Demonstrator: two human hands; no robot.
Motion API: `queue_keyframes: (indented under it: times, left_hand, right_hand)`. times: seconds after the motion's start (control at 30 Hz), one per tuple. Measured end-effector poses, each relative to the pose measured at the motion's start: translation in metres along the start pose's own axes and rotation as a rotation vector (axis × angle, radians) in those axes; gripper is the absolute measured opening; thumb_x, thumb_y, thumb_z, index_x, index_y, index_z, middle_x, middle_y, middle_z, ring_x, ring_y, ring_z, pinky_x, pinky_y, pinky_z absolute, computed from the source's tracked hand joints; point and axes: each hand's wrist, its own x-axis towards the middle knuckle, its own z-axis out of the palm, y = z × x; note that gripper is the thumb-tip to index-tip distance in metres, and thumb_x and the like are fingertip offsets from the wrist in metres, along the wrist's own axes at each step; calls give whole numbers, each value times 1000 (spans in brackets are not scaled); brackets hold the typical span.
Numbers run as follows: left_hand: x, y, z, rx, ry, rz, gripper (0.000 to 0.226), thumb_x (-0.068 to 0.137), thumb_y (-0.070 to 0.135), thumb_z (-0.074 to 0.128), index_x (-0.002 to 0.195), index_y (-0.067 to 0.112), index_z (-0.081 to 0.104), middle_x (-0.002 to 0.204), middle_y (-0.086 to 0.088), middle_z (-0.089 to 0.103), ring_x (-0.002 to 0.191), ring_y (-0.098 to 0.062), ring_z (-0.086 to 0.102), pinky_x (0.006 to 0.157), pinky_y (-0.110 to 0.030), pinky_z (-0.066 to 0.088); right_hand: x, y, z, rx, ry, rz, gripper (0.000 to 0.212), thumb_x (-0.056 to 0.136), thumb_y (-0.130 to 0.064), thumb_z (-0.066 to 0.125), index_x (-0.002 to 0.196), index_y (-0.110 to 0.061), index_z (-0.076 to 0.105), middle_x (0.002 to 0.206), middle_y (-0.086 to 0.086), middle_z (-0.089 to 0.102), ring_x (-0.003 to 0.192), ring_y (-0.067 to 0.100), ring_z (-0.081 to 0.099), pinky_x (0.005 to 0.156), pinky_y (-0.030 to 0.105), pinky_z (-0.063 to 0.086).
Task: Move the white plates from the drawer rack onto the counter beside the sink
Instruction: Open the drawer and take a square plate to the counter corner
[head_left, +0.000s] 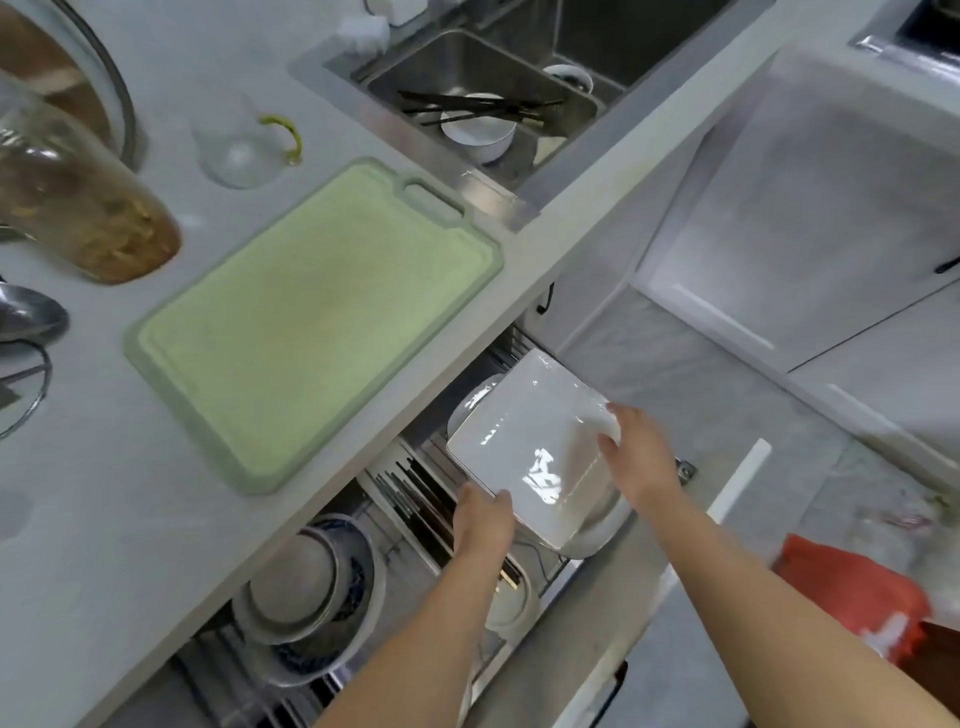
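A white square plate (524, 447) lies on top of a stack of round white plates (605, 525) over the open drawer rack (415, 499), below the counter edge. My left hand (480, 519) grips the square plate's near corner. My right hand (639, 457) holds its right edge, fingers curled over the rim. Another white plate (475, 397) shows behind the square one. The grey counter (104, 519) runs to the left of the sink (483, 93).
A green cutting board (317, 327) covers the counter beside the sink. A glass pitcher (244, 150), a jar (78, 208) and a ladle (26, 317) stand at the left. Bowls (311, 587) sit in the drawer's near part. Chopsticks and bowls lie in the sink. A red cloth (852, 587) lies at the right.
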Motion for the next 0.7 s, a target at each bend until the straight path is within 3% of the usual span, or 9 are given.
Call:
queue_keyframes:
  times: [0.27,0.43,0.57,0.63,0.7]
  left_hand:
    - [29,-3,14,-101,87,-95,21,87,17,55,100,7,42,94,-18,64,80,-34,68,71,-49,60]
    - [34,-8,17,-64,119,-47,25,85,15,55,103,3,42,93,-21,65,83,-40,68,77,-50,58]
    - [36,-9,20,-14,143,-12,23,87,13,52,106,4,42,88,-14,65,78,-37,69,73,-46,59]
    - [34,-10,18,1,140,-11,18,89,12,50,103,7,42,87,-10,64,74,-33,70,58,-34,59]
    - [30,-7,16,-8,140,-8,10,89,11,48,97,10,41,85,-8,64,70,-29,71,39,-22,49]
  right_hand:
    - [43,9,16,-34,-9,33,47,93,-11,51,139,-9,43,139,17,47,126,37,40,105,40,32]
    - [56,15,23,-39,45,78,42,91,-10,50,133,-15,52,132,16,51,121,37,43,101,41,38]
    - [64,15,24,23,102,87,37,90,-6,45,119,-18,64,118,15,60,109,37,51,84,37,45]
    - [67,15,19,23,106,101,35,90,-6,44,110,-19,69,110,13,63,101,36,56,73,34,45]
    - [68,14,14,22,94,114,31,88,-6,44,93,-18,71,99,12,65,89,33,56,65,30,40]
